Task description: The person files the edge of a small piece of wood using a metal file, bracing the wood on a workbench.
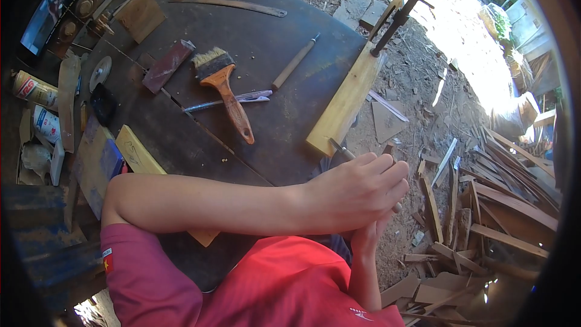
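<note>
My left arm reaches across the table's front, and my left hand is closed around a carving chisel. The chisel's metal tip overlaps the near end of a pale wooden board; its handle end pokes out below my fingers. A dark clamp grips the board's far end at the table's right edge. Right under my left hand, close to the handle end, sits my right hand, its fingers mostly hidden behind the left one.
On the dark table lie a wide paintbrush, a second wooden-handled tool, a reddish block, pens and a thin wooden strip. Cans stand at left. Wood scraps cover the ground at right.
</note>
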The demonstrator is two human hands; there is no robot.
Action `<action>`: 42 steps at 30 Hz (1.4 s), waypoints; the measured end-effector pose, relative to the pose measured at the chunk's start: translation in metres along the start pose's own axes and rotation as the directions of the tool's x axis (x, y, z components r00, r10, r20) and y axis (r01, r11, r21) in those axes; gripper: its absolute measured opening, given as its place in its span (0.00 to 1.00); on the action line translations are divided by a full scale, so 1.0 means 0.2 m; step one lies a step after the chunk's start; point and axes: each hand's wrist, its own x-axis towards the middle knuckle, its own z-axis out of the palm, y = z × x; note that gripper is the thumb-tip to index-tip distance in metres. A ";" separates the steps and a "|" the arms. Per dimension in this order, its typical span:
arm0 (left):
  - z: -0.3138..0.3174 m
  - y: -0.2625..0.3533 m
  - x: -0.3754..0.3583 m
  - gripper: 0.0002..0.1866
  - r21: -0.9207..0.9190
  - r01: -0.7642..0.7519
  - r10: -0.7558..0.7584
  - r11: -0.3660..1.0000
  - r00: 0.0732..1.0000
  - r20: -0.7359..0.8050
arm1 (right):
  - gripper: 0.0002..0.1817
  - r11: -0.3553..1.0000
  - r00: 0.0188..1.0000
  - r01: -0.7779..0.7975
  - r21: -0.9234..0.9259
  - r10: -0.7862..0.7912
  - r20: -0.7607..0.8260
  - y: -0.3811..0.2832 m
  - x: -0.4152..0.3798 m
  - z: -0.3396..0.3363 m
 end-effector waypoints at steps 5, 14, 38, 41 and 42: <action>-0.02 0.00 0.01 0.06 -0.039 0.025 -0.026 0.999 1.000 -0.014 | 0.44 0.991 0.997 -0.032 0.127 0.040 -0.062 -0.09 0.03 0.05; -0.07 -0.02 0.04 0.12 -0.379 0.141 -0.190 0.915 0.977 -0.093 | 0.43 0.989 0.969 0.148 -0.011 -0.147 -0.197 -0.18 0.12 -0.03; -0.01 -0.03 0.06 0.09 -0.331 0.216 -0.257 0.919 0.962 -0.087 | 0.49 0.927 0.981 0.116 0.355 -0.052 -0.185 -0.40 0.08 -0.10; -0.02 -0.03 0.06 0.08 -0.282 0.234 -0.257 0.930 0.965 -0.045 | 0.51 0.860 0.981 0.077 0.505 0.026 -0.193 -0.33 0.08 -0.14; -0.02 -0.02 0.05 0.08 -0.258 0.243 -0.258 0.935 0.966 -0.026 | 0.50 0.864 0.984 0.061 0.500 0.033 -0.177 -0.30 0.08 -0.15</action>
